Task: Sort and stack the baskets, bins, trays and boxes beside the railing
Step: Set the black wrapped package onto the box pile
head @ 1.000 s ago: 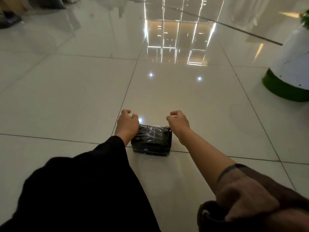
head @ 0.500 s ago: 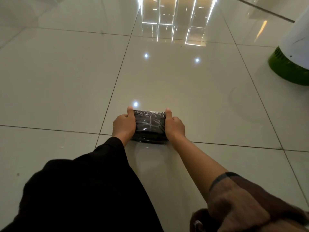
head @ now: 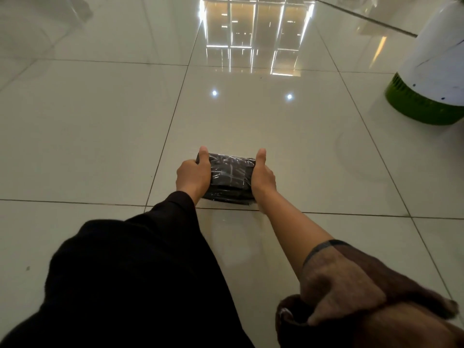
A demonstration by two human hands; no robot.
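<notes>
Small black box [head: 229,178] wrapped in shiny clear plastic – lying flat on the pale tile floor, w/ its near edge right by a grout line.

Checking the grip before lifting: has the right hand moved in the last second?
Yes. The right hand drew back toward the near grout line, onto the right side of the wrapped box.

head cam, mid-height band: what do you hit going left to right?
Left hand gripping one end → black plastic-wrapped package → right hand gripping the other end → bare glossy floor tile → white object with a green base at the right edge.
</notes>
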